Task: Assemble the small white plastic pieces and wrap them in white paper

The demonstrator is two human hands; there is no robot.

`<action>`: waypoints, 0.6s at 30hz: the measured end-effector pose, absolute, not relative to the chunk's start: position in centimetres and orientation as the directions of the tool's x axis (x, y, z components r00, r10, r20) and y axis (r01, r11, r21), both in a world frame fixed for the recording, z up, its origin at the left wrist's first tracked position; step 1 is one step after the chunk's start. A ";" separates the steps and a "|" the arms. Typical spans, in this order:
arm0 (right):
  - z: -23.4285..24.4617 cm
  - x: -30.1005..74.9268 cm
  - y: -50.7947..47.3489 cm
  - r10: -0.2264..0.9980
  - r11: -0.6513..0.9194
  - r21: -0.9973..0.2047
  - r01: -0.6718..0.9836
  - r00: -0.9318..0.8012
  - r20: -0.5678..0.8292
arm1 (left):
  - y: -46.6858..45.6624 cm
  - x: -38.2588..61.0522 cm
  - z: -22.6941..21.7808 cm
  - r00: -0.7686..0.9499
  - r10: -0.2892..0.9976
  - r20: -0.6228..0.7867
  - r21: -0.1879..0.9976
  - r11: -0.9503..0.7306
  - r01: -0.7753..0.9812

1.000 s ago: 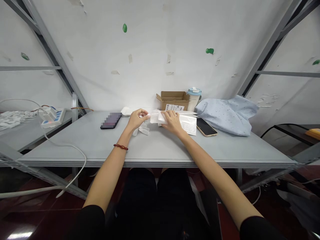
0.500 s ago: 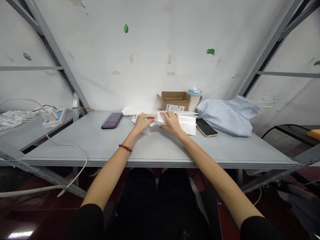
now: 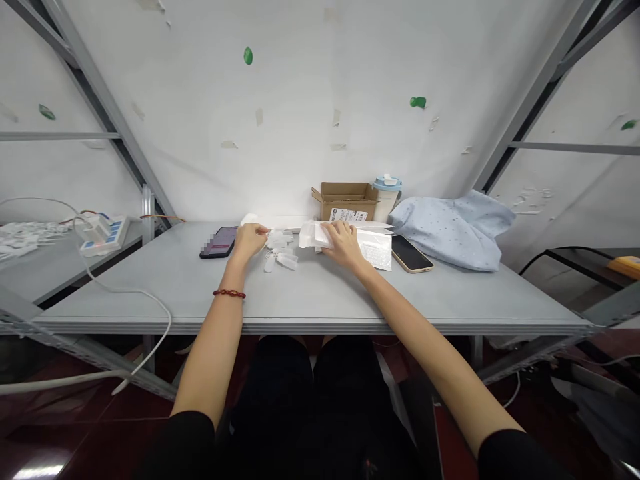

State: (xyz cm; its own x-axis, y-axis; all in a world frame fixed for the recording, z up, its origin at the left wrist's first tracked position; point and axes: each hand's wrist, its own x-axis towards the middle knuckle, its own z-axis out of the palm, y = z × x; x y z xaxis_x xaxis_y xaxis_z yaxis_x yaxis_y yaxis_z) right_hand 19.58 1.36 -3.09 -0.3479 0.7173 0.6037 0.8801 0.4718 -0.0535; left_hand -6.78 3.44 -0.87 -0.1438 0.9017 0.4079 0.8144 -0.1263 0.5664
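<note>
My right hand (image 3: 344, 244) is closed over a white packet (image 3: 311, 235) at the middle of the table, the fingers curled on its top. A shiny white plastic bag (image 3: 379, 251) lies under and to the right of that hand. My left hand (image 3: 250, 240) is off to the left, its thumb and fingers pinched together; anything in them is too small to make out. Between the hands lies a loose pile of small white, partly see-through tags (image 3: 282, 256). Behind them stretches a long white strip (image 3: 287, 223), partly covered by the left hand.
An open cardboard box (image 3: 349, 193) and a blue-lidded cup (image 3: 387, 200) stand against the wall. One phone (image 3: 412, 254) lies right of the bag, another phone (image 3: 220, 241) at the left. Pale blue cloth (image 3: 453, 230) is heaped at the right. A white cable (image 3: 145, 291) crosses the left edge.
My left hand has moved left, away from the packet, uncovering the pile of tags. My right hand stays on the packet. The view has shifted slightly.
</note>
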 end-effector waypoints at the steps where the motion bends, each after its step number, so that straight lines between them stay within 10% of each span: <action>1: -3.1 19.6 1.4 0.719 0.471 -0.058 0.880 -0.345 0.603 | 3.6 -7.4 -1.1 -0.141 0.924 0.357 0.527 -0.075 0.846; 10: -3.0 19.5 1.2 0.737 0.451 -0.040 0.892 -0.347 0.580 | 3.8 -7.2 -2.4 -0.120 0.966 0.229 0.297 0.048 0.954; 18: -2.8 19.4 1.0 0.762 0.416 -0.007 0.909 -0.345 0.549 | 4.2 -8.1 -1.9 -0.201 0.914 0.352 0.557 -0.032 0.830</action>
